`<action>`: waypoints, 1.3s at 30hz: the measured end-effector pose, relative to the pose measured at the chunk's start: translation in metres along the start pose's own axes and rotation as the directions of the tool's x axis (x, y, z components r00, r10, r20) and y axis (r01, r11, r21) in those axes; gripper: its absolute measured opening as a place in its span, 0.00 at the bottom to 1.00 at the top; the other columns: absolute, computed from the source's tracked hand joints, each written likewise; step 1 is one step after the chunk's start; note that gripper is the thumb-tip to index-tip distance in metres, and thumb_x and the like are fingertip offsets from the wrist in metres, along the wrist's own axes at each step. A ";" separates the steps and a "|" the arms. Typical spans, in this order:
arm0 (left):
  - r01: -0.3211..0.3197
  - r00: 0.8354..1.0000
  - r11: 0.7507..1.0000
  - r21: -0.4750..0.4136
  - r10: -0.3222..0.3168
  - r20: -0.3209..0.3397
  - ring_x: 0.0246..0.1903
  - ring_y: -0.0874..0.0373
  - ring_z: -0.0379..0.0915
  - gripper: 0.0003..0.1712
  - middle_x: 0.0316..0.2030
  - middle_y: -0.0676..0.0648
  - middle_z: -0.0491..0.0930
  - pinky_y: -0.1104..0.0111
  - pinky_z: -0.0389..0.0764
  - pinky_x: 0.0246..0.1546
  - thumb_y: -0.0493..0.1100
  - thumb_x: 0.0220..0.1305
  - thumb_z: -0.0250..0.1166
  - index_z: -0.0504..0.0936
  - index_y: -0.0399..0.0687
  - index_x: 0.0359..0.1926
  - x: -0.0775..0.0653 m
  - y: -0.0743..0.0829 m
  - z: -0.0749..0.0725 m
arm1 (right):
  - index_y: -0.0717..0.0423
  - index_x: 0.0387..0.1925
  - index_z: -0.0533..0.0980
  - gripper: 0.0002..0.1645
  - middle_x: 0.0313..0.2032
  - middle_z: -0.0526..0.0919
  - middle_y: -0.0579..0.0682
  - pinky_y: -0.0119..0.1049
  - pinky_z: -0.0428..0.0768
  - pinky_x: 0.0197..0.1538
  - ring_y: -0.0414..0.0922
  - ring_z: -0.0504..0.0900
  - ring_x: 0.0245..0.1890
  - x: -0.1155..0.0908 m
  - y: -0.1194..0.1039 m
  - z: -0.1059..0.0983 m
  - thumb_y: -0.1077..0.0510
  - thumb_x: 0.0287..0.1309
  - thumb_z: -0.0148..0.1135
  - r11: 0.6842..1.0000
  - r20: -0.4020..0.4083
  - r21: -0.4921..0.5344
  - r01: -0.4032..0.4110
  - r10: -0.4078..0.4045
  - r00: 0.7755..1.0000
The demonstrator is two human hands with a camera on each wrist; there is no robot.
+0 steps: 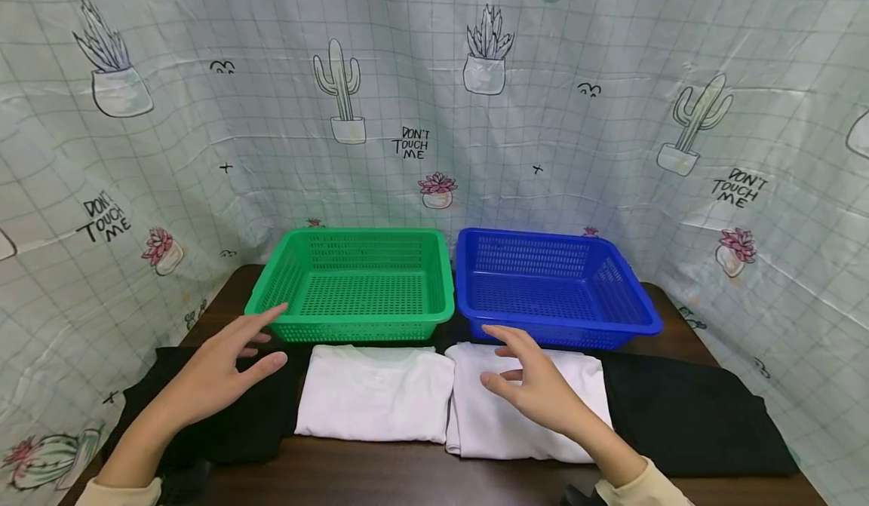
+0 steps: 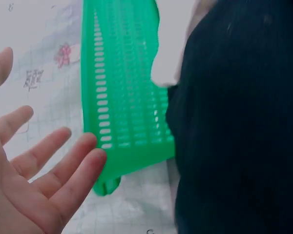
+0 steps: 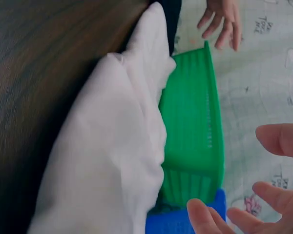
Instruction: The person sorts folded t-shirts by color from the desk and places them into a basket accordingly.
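My left hand [image 1: 217,374] hovers with its fingers spread over a folded black garment [image 1: 237,438], near the green basket's front left corner. My right hand [image 1: 536,385] is held over a folded white garment [image 1: 550,442], its fingers loosely bent and apart. Neither hand holds anything. Between them lies a folded white shirt [image 1: 376,404] with a pale green neckline. Another folded black garment [image 1: 686,415] lies at the far right. In the left wrist view the open palm [image 2: 39,190] shows beside the green basket [image 2: 127,158]. The right wrist view catches only some fingers [image 3: 278,214].
Behind the garments stand a green plastic basket [image 1: 353,329] on the left and a blue one [image 1: 543,330] on the right, with nothing inside. They share a dark wooden table [image 1: 380,472]. A cactus-print curtain [image 1: 407,99] surrounds the back and sides.
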State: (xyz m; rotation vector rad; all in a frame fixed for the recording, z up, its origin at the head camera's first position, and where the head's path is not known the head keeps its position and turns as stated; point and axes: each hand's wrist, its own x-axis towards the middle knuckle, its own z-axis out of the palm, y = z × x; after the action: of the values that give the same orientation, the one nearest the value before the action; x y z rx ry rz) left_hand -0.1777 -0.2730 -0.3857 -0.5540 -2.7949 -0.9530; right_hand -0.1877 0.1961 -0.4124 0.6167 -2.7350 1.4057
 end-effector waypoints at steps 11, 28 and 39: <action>0.081 0.985 0.979 -0.188 -0.049 0.165 0.52 0.52 0.83 0.35 0.65 0.36 0.77 0.61 0.86 0.46 0.53 0.78 0.65 0.68 0.46 0.79 0.006 0.002 0.028 | 0.54 0.81 0.61 0.44 0.77 0.62 0.65 0.51 0.85 0.59 0.57 0.81 0.62 0.010 -0.004 0.032 0.57 0.70 0.70 0.892 0.197 0.393 -0.225 0.158 0.968; 0.313 0.893 0.910 -0.270 -0.185 0.411 0.49 0.49 0.84 0.44 0.61 0.34 0.77 0.52 0.85 0.47 0.49 0.71 0.74 0.65 0.40 0.79 0.017 -0.007 0.050 | 0.62 0.82 0.54 0.51 0.69 0.68 0.70 0.47 0.89 0.51 0.53 0.83 0.53 0.029 -0.005 0.058 0.62 0.66 0.71 0.864 0.341 0.355 -0.358 0.236 0.910; 0.349 0.880 0.897 -0.272 -0.215 0.423 0.46 0.51 0.81 0.47 0.51 0.39 0.78 0.56 0.85 0.45 0.38 0.60 0.80 0.68 0.39 0.77 0.024 -0.009 0.057 | 0.62 0.82 0.55 0.53 0.50 0.76 0.59 0.41 0.89 0.46 0.45 0.84 0.37 0.046 -0.004 0.066 0.68 0.62 0.72 0.878 0.396 0.302 -0.371 0.239 0.887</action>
State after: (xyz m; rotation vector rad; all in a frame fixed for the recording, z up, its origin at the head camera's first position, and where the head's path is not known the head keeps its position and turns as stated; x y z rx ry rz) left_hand -0.2037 -0.2372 -0.4298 -0.4028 -3.1375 -1.5712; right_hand -0.2172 0.1271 -0.4407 0.4839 -2.9571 2.1137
